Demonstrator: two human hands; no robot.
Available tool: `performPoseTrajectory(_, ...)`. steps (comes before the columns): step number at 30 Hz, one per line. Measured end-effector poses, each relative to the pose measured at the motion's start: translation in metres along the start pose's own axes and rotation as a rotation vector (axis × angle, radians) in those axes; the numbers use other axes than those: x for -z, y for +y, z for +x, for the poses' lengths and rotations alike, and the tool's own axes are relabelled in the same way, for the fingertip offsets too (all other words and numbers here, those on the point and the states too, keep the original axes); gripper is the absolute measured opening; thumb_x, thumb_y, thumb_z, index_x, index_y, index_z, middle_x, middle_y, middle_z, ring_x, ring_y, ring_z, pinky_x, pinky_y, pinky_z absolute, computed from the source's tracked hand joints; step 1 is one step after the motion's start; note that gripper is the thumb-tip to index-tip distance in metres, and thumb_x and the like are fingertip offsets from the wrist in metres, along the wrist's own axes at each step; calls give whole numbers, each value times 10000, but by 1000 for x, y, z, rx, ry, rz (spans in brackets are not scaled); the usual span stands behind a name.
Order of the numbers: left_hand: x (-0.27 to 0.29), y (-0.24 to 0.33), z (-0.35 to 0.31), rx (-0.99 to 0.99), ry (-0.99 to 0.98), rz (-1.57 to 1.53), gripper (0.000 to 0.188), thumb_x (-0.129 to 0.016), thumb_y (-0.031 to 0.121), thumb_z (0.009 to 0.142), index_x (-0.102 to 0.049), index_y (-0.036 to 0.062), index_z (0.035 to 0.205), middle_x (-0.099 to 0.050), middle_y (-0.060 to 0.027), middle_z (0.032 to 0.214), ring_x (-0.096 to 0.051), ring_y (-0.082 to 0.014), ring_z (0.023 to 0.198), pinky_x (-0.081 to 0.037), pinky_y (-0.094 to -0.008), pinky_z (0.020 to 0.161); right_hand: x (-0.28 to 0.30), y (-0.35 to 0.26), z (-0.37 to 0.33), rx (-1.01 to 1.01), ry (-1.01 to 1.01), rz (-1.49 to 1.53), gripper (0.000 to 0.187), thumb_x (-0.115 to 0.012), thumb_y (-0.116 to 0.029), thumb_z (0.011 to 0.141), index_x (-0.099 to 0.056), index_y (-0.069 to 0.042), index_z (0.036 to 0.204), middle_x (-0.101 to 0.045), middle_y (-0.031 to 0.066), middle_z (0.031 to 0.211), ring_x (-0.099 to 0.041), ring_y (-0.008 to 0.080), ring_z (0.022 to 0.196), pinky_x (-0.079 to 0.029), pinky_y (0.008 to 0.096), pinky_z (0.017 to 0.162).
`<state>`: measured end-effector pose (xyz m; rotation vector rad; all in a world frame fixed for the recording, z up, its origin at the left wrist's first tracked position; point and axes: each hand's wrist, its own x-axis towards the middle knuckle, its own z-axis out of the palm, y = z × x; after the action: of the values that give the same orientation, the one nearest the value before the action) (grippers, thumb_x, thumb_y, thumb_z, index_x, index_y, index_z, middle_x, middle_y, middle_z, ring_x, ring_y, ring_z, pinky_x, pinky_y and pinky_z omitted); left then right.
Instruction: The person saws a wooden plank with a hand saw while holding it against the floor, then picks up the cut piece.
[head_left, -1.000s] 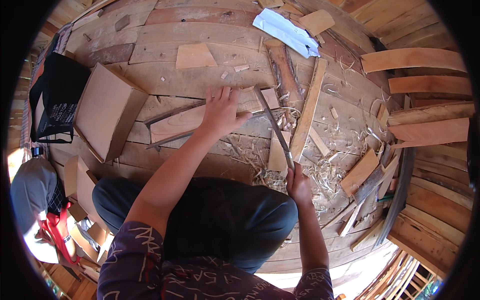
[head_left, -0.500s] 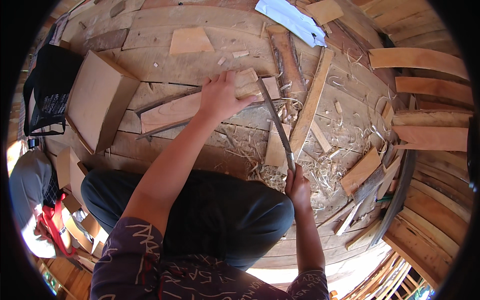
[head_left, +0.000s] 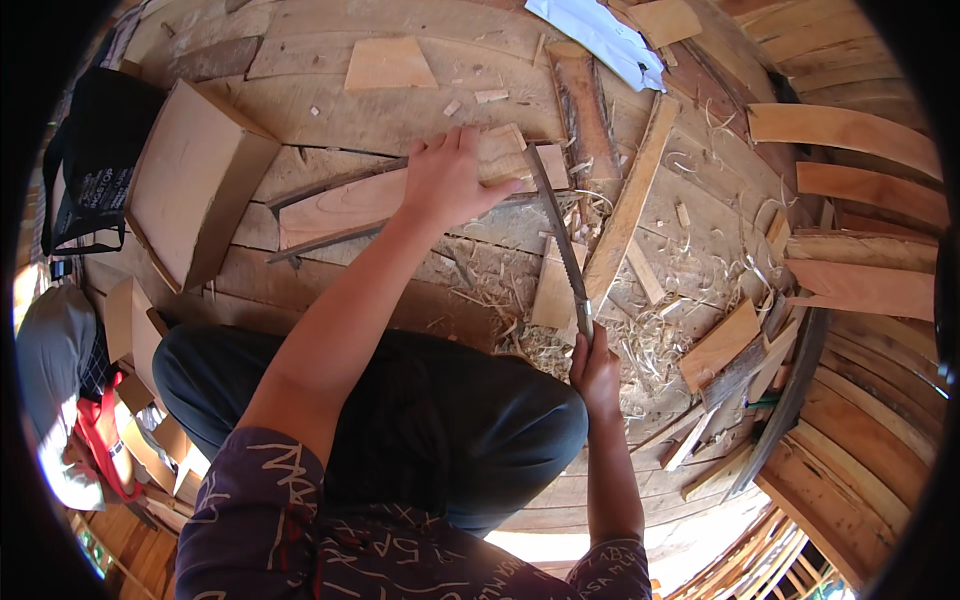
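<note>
My left hand [head_left: 445, 183] presses down on a short pale wooden block [head_left: 502, 155], fingers over its far edge and thumb stretched along its near side. Beneath the block lies a longer, lighter board [head_left: 340, 210] with dark strips along its edges. In my right hand [head_left: 597, 375], a hand saw [head_left: 562, 235] is gripped by its handle. Its narrow toothed blade slants away from me, and the tip rests at the block's right end. Whether the teeth are sunk into the wood cannot be made out.
Shavings [head_left: 640, 350] and offcuts cover the plank floor right of my knee. A long wooden strip [head_left: 635, 200] lies beyond the saw. A cardboard box [head_left: 190, 180] and black bag [head_left: 95, 160] stand left, near another person's leg [head_left: 55, 340]. Slats [head_left: 850, 125] line the right.
The view has shifted slightly. Both hands keep their hold, and the saw tip remains by the block's right end with only a slight change in the blade's position.
</note>
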<state>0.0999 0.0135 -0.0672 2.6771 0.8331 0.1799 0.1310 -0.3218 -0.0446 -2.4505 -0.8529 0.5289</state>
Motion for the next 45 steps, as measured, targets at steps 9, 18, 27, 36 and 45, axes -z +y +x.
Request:
performPoseTrajectory(9, -1, -1, 0, -3, -40, 9, 788, -675, 626, 752, -534, -10, 1196, -632, -181, 1141, -639, -326, 1009, -412, -473, 911, 11, -13, 1, 14, 0, -123, 221, -548, -111, 952, -520, 12, 1133, -619, 247, 629, -646, 414, 574, -510, 479, 475)
performPoseTrajectory(18, 2, -4, -6, -104, -25, 23, 755, -665, 552, 792, -506, -15, 1265, -623, -176, 1101, -618, -322, 1015, -425, -480, 880, 4, -30, 37, 66, -34, -167, 204, -543, -116, 960, -503, 10, 1115, -619, 241, 629, -643, 413, 571, -507, 483, 479)
performPoseTrajectory(27, -8, -14, 2, -103, 23, 3, 755, -656, 525, 816, -485, -25, 1304, -622, -171, 1098, -612, -316, 1028, -451, -487, 854, 22, -3, -1, -3, -73, -154, 196, -545, -104, 959, -505, -3, 1122, -604, 221, 603, -629, 401, 540, -475, 478, 446)
performPoseTrajectory(36, -3, -8, -2, -94, -15, -8, 765, -665, 534, 800, -489, -22, 1295, -621, -179, 1131, -615, -309, 1050, -444, -473, 888, 6, -36, 45, 80, -46, -167, 177, -537, -122, 966, -494, 4, 1083, -602, 218, 592, -630, 411, 548, -484, 484, 447)
performPoseTrajectory(45, -5, -11, -3, -67, -26, -5, 741, -652, 536, 816, -501, -20, 1283, -624, -183, 1133, -620, -319, 1040, -450, -481, 884, 20, -26, 12, -10, -107, -166, 202, -549, -95, 957, -496, 27, 1110, -598, 229, 593, -628, 412, 545, -466, 484, 434)
